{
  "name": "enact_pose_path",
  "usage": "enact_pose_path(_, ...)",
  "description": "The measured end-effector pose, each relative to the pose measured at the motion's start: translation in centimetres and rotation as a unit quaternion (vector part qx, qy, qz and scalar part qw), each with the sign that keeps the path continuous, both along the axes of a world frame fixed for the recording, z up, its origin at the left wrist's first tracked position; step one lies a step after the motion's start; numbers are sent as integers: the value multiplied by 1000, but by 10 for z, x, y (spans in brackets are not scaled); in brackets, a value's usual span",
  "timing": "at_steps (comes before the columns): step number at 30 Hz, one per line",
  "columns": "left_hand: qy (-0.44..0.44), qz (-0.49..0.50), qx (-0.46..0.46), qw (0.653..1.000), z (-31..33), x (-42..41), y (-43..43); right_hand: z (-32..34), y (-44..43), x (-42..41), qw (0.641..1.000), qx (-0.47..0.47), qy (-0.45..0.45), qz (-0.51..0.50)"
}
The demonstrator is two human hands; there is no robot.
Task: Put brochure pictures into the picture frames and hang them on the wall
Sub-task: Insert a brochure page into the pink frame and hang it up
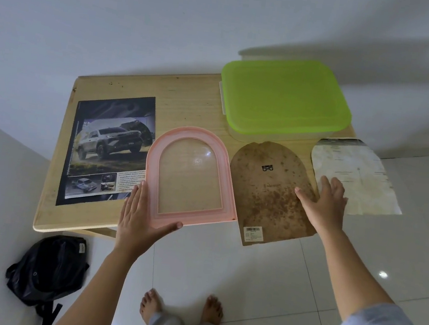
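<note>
A pink arched picture frame [154,161] with a clear pane lies on the wooden table [188,98]. My left hand [138,223] holds its lower left corner, fingers flat along the left side and thumb under the bottom edge. Left of it lies a car brochure page [108,147]. Right of the frame lies the brown arched backing board [266,192] with a barcode sticker, jutting over the table's front edge. My right hand [324,201] rests flat with spread fingers across the board's right edge and a pale arched paper sheet [356,175].
A container with a green lid [285,98] stands at the table's back right. A black backpack [46,271] lies on the white tiled floor under the table's front left. My bare feet [180,308] are below. White walls rise behind and left of the table.
</note>
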State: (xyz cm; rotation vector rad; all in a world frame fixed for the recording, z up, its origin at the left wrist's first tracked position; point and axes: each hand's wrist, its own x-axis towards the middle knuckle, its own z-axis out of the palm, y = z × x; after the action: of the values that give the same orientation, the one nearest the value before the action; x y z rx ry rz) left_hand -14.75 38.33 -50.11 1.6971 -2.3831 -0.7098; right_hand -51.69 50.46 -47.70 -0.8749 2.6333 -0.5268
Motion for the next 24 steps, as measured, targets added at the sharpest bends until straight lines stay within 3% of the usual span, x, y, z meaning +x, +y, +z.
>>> enact_pose_path(4,1,-1,2,1000,1,-1,1,-7,1,2,999,-12,31,19)
enact_pose_path(9,13,-5,13,1000,0,0,-1,-3,-3,3,1000,-7,8,11)
enact_pose_path(14,118,38,44,991,11,1,-5,20,-22,49,996,-83,-29,-3)
enact_pose_path(18,174,116,-19,978,18,13,-15,27,-66,123,985,-131,-24,106)
enact_pose_path(24,53,177,-95,978,11,81,-51,34,-164,218,956,-144,-104,233)
